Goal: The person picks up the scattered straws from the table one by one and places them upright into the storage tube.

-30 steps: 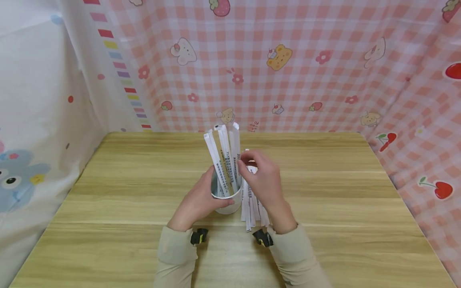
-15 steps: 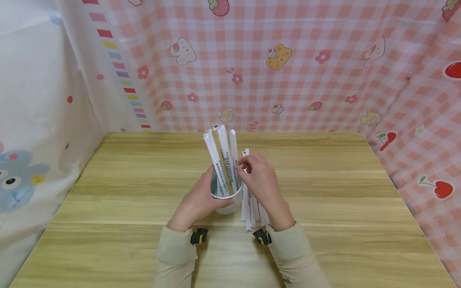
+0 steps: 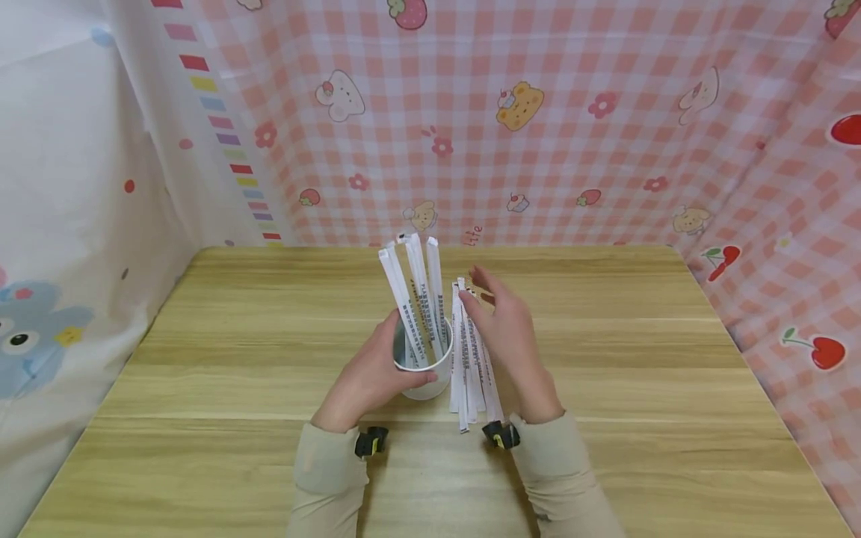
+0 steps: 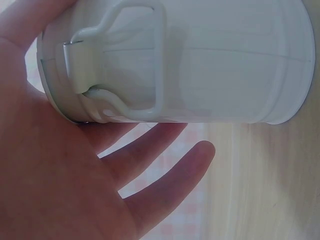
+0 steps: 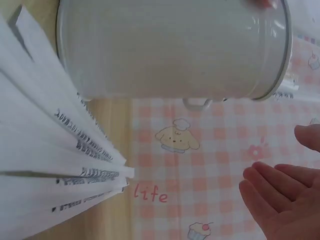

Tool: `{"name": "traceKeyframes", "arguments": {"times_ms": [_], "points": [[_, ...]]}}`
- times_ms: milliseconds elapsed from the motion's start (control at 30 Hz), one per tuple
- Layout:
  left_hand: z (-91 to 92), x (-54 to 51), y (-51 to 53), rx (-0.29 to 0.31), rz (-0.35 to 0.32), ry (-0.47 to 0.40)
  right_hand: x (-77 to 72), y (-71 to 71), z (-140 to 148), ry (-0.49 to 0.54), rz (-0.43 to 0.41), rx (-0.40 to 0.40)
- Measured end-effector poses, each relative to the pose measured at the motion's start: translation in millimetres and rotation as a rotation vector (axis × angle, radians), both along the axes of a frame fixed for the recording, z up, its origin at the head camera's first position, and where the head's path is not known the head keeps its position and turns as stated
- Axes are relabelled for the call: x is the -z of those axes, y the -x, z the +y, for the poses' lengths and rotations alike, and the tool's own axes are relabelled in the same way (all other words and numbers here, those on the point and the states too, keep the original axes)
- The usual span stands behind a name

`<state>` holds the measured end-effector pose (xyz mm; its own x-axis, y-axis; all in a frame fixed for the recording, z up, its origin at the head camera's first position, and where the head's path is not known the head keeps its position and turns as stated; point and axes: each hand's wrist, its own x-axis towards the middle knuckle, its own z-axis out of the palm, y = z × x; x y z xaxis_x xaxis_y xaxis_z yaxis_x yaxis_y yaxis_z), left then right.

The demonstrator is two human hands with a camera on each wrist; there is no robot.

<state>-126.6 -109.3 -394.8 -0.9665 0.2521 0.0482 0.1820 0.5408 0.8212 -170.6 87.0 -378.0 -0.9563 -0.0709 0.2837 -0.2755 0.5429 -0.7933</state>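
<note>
My left hand (image 3: 366, 370) holds a white metal bucket (image 3: 425, 387) near its rim, thumb at the front side. In the left wrist view a looped wire handle (image 4: 160, 60) shows on the bucket's wall, and some fingers (image 4: 172, 185) stretch out behind it. Several paper-wrapped straws (image 3: 415, 273) with dark print stand in the bucket, leaning at slightly different angles. More wrapped straws (image 3: 471, 396) lie in a loose pile on the table right of the bucket. Over the pile's far right side hovers my right hand (image 3: 511, 336), fingers apart with nothing between them.
The wooden table (image 3: 639, 418) extends on both sides and in front. A pink checked curtain (image 3: 572, 157) hangs behind its far edge, and white cloth (image 3: 74, 172) hangs at the left. Each wrist carries a black camera (image 3: 371, 442).
The straw pinched by my right hand has sunk into the bucket and been let go. That hand has then moved right, over the pile, with its fingers spreading. My left hand stays put.
</note>
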Motion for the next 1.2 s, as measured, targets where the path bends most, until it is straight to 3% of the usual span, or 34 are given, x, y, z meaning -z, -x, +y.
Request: {"name": "traceKeyframes", "arguments": {"times_ms": [133, 400, 567, 933, 1200], "points": [[0.0, 0.0, 0.0, -0.002, 0.000, 0.010, 9.6, 6.9, 7.2, 0.006, -0.054, 0.034], [0.1, 0.7, 0.0, 0.008, -0.002, 0.001, 41.6, 20.1, 13.8, -0.114, -0.271, 0.021], [-0.4, 0.9, 0.7, 0.012, -0.003, 0.001, 55.9, 24.1, 14.5, -0.157, -0.341, 0.013], [-0.4, 0.6, 0.3, 0.020, 0.000, -0.026, 72.2, 26.4, 11.8, -0.224, -0.304, 0.058], [-0.8, 1.1, -0.3, 0.016, -0.002, -0.020, 76.4, 24.6, 6.2, -0.281, -0.327, 0.097]]}}
